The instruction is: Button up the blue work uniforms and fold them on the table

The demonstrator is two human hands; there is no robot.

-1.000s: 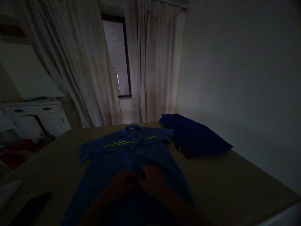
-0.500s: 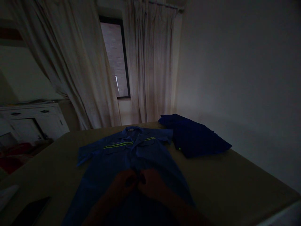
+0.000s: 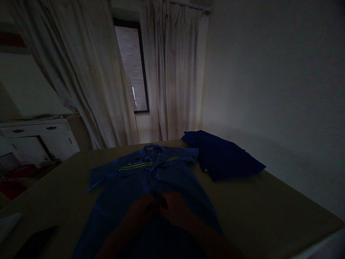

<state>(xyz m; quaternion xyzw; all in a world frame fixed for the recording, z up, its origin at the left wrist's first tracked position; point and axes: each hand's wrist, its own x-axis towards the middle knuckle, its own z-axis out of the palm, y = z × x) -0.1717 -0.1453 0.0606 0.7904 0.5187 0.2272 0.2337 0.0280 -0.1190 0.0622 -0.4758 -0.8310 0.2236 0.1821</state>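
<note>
A blue work shirt (image 3: 140, 180) with a yellow-green reflective stripe across the chest lies spread flat, front up, on a tan surface (image 3: 264, 208). Both my hands meet over the shirt's front placket at its middle. My left hand (image 3: 141, 212) and my right hand (image 3: 175, 210) have their fingers curled and pinched on the shirt's front edges, fingertips nearly touching each other. The room is dim, so the fabric between the fingers is hard to make out.
A second dark blue garment (image 3: 221, 154) lies folded at the surface's far right corner. A dark flat object (image 3: 35, 241) sits near the left edge. White drawers (image 3: 37, 138), curtains (image 3: 172, 72) and a window (image 3: 132, 68) stand behind.
My hands stay together on the shirt's front, shifting only slightly. The camera view moved a little.
</note>
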